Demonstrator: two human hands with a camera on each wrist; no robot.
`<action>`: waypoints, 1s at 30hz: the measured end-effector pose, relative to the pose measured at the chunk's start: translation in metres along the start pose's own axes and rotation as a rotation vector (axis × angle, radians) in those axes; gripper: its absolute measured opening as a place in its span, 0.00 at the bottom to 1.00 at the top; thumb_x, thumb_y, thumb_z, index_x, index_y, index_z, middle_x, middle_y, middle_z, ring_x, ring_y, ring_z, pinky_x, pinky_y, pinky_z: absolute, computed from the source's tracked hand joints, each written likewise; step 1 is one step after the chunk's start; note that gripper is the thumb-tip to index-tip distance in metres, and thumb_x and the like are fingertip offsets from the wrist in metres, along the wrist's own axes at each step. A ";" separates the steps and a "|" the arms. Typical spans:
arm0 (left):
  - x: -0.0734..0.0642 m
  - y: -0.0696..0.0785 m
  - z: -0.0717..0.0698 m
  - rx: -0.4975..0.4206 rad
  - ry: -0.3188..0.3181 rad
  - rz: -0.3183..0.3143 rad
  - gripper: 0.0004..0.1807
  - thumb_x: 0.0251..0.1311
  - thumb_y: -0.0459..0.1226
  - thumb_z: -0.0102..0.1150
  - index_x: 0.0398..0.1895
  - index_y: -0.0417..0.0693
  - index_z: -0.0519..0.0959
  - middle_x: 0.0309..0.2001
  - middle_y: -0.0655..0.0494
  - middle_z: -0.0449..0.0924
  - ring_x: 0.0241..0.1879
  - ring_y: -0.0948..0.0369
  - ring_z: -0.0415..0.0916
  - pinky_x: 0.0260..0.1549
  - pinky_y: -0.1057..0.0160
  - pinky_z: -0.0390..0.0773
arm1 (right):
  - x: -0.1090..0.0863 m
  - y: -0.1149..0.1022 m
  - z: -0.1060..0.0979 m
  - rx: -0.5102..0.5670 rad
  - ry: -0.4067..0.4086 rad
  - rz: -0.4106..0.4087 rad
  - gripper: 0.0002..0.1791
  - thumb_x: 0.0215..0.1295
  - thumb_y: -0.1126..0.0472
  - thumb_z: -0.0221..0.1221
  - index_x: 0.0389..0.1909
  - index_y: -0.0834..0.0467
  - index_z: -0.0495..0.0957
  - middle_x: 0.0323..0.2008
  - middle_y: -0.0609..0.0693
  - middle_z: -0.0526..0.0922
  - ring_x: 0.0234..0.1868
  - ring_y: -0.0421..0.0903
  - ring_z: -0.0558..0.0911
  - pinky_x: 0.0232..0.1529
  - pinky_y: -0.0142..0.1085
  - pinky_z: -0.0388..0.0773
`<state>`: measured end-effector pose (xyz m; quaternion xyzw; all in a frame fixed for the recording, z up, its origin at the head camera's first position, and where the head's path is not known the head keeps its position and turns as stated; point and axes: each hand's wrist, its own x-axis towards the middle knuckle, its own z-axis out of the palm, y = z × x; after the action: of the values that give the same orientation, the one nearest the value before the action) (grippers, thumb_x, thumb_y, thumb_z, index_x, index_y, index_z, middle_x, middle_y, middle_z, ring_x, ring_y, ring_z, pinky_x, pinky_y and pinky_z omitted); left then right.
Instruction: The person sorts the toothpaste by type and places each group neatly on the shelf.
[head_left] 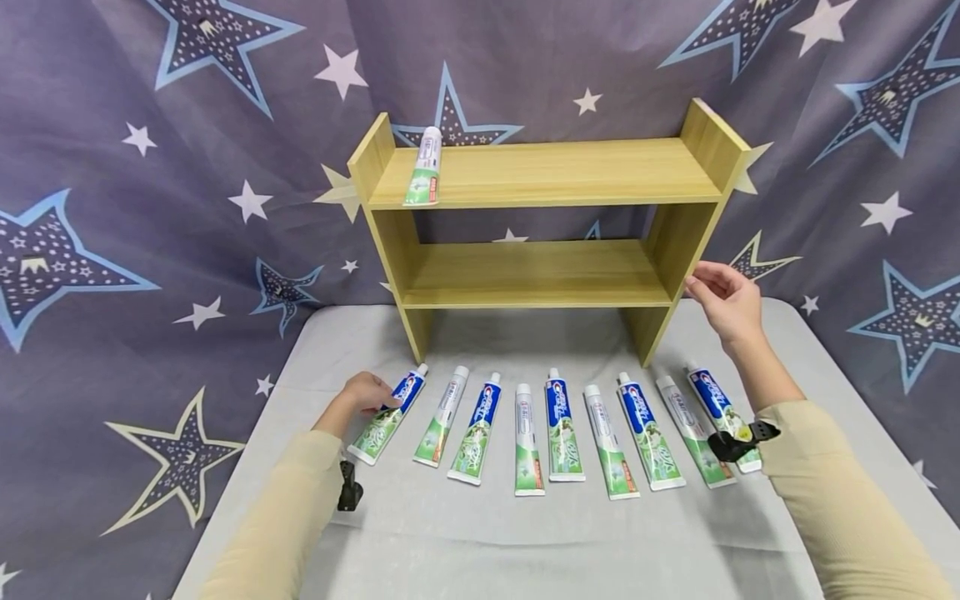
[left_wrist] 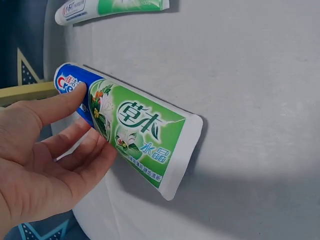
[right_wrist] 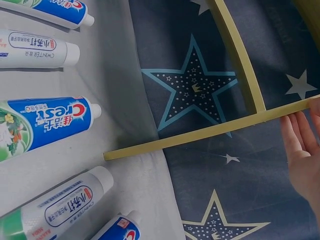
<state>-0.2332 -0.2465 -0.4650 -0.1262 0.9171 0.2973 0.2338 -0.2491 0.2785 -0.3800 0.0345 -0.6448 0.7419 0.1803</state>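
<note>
My left hand (head_left: 366, 392) pinches the leftmost toothpaste tube (left_wrist: 140, 125), a blue and green Crest one, between thumb and fingers around its upper part. In the left wrist view its flat white end points away from the hand. My right hand (head_left: 727, 304) holds the right side panel of the two-tier wooden shelf (head_left: 540, 275), with the thumb at the front edge and the fingers against the outer face (right_wrist: 305, 145). One white and green toothpaste tube (head_left: 425, 171) rests on the top board, at its left end, cap toward the back.
A row of several toothpaste tubes (head_left: 528, 442) lies on the grey-covered table (head_left: 450, 533) before the shelf, blue Crest and white ones alternating, caps toward the shelf. Behind the shelf hangs a dark curtain (head_left: 285, 200) with stars.
</note>
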 end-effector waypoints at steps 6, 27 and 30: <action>-0.004 0.007 0.003 0.041 0.003 0.002 0.23 0.53 0.39 0.68 0.45 0.29 0.77 0.38 0.45 0.78 0.30 0.61 0.72 0.26 0.70 0.77 | 0.000 -0.001 -0.001 0.005 -0.003 0.006 0.13 0.58 0.74 0.61 0.32 0.52 0.81 0.27 0.38 0.85 0.29 0.30 0.83 0.34 0.18 0.81; -0.010 0.006 0.001 -0.117 -0.093 0.026 0.27 0.48 0.42 0.73 0.44 0.31 0.76 0.37 0.46 0.78 0.31 0.61 0.75 0.34 0.64 0.83 | 0.000 0.000 0.000 -0.069 -0.002 0.000 0.13 0.59 0.73 0.60 0.32 0.49 0.81 0.28 0.36 0.85 0.29 0.29 0.82 0.33 0.17 0.81; -0.015 0.012 -0.001 -0.197 -0.144 0.007 0.27 0.50 0.42 0.72 0.46 0.32 0.75 0.36 0.49 0.77 0.33 0.61 0.75 0.36 0.63 0.83 | 0.000 -0.001 -0.001 -0.064 0.002 0.000 0.13 0.59 0.73 0.61 0.32 0.50 0.81 0.28 0.36 0.85 0.29 0.29 0.83 0.33 0.17 0.81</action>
<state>-0.2255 -0.2365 -0.4509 -0.1236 0.8647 0.3953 0.2842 -0.2486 0.2797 -0.3794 0.0282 -0.6680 0.7210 0.1820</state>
